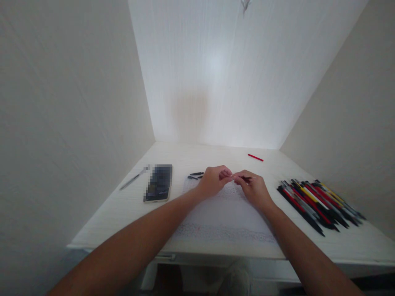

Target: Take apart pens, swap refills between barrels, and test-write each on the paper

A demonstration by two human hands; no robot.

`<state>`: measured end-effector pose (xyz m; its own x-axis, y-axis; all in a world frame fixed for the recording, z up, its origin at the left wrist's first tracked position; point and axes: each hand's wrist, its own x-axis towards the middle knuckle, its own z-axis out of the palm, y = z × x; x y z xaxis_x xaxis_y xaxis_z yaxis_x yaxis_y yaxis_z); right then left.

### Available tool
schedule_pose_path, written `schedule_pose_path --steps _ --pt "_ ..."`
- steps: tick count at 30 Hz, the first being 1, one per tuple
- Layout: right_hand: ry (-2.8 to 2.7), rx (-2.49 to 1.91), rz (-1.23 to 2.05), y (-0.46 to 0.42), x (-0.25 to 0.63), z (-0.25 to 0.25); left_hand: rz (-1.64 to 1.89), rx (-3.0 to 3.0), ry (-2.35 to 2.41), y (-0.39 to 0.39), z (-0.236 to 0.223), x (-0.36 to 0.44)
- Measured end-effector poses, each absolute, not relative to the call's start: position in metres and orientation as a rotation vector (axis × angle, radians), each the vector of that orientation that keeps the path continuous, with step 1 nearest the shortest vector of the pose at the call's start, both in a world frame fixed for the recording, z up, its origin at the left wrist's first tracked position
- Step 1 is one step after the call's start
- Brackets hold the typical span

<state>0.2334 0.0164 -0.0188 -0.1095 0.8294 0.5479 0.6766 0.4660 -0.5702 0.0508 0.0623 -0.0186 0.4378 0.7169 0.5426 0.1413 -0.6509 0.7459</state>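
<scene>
My left hand (216,179) and my right hand (253,188) meet fingertip to fingertip above a written-on sheet of paper (222,216). In my right hand is a thin dark pen part (247,177), lying between thumb and fingers and pointing toward the left hand. The left thumb and forefinger are pinched together at its near end; what they grip is too small to make out. Just left of my left hand, several small black pen pieces (194,177) lie at the paper's top edge, partly hidden by that hand.
A phone (159,183) lies on the white table (123,222) to the left, with a clear pen (134,179) beyond it. A red stick (255,157) rests near the back wall. Many pens (317,203) are piled at the right. Walls enclose the sides and back.
</scene>
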Motion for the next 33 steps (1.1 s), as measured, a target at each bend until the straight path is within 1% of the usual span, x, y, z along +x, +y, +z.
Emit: schedule_pose_path --steps 9,16,18,21,23,27,33 --pt "-1.801 -1.289 0.272 0.02 0.232 -0.025 1.182 2.239 0.762 0.061 -0.02 0.053" --pt "-1.691 -1.346 0.126 0.025 0.242 -0.019 1.139 2.181 0.919 0.06 -0.018 0.054" --pt "-1.735 -1.451 -0.01 0.034 0.253 -0.012 1.125 2.18 0.929 0.06 -0.019 0.054" --pt "-1.835 -1.724 -0.295 0.056 0.278 0.003 1.12 2.171 0.929 0.062 -0.024 0.056" --pt "-1.842 -1.837 -0.383 0.077 0.295 0.013 1.108 2.155 0.941 0.062 -0.028 0.058" --pt "-1.923 -2.115 -0.456 0.12 0.32 0.019 1.103 2.153 0.942 0.062 -0.033 0.061" --pt "-2.063 -2.454 -0.453 0.164 0.327 0.008 1.117 2.268 0.906 0.062 -0.034 0.061"
